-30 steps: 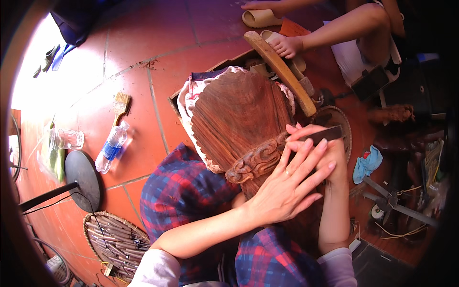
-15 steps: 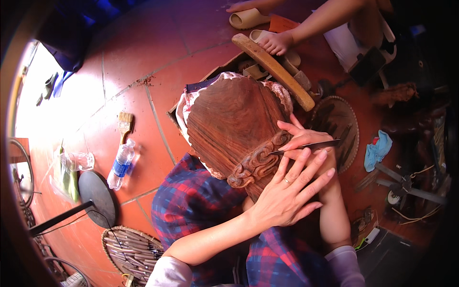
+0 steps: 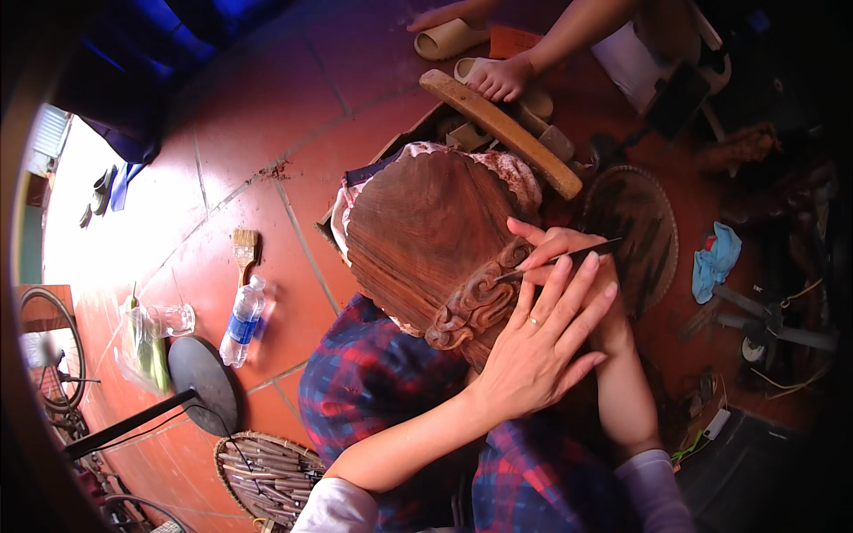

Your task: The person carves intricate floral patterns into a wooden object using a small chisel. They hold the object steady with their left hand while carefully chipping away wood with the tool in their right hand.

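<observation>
The brown wooden panel (image 3: pixel 426 209), smooth and streaked with grain, has a scalloped edge and a band of curling scrollwork (image 3: pixel 466 311). Beneath it shows pale, stained cloth (image 3: pixel 526 180). A woven basket (image 3: pixel 219 464) holds slender brown rods (image 3: pixel 275 471). The scrollwork lies beside the right grip (image 3: pixel 576 253), which pinches a thin dark blade (image 3: pixel 607 245); the left grip (image 3: pixel 539 355) overlaps it, unclenched, fingers extended.

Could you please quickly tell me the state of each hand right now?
Left hand: open, fingers extended, overlapping the right hand in view.
Right hand: closed on a slim dark blade, tip at the carved wood.
</observation>
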